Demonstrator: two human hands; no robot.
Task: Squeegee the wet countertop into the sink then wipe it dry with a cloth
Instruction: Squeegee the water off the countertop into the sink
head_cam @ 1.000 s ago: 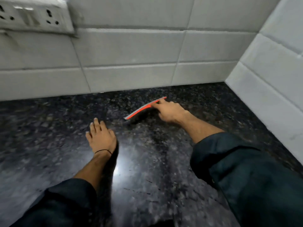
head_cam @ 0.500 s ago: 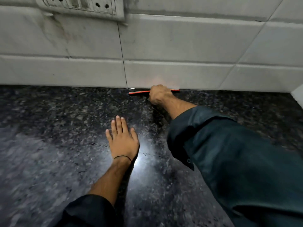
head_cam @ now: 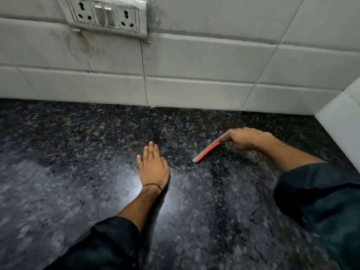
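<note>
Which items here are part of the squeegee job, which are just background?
In the job:
- red squeegee, held in the right hand
- dark granite countertop
- left hand, flat on the counter

Background:
- socket and switch plate
- tiled wall

No sink or cloth in view.

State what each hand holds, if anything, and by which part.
The right hand holds the red squeegee by its upper end. The left hand holds nothing; it lies flat on the countertop.

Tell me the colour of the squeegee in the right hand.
Red-orange squeegee, held by the right hand; seen in the head view.
</note>
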